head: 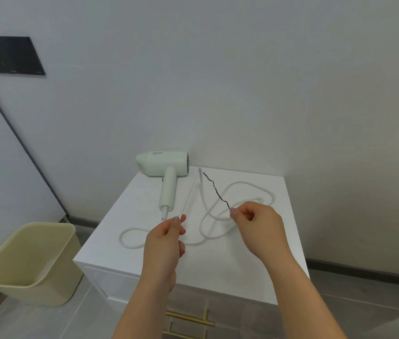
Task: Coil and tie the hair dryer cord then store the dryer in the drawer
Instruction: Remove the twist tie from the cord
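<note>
The white cord [121,238] beside the hair dryer [163,165] looks soft and bendy, easy to gather in loops; the left hand [166,236] pinches a bit of it, and the right hand [254,226] pinches a wiry black twist tie [215,189] by its end.

The dryer [163,163] lies at the back left of the table [242,265], handle toward the front, with the cord [242,182] looped before it and to its right. Above the loops the left hand [166,238] pinches the cord and the right hand [259,228] pinches a tie [215,189]. A bin [29,263] stands on the floor left of the table.
</note>
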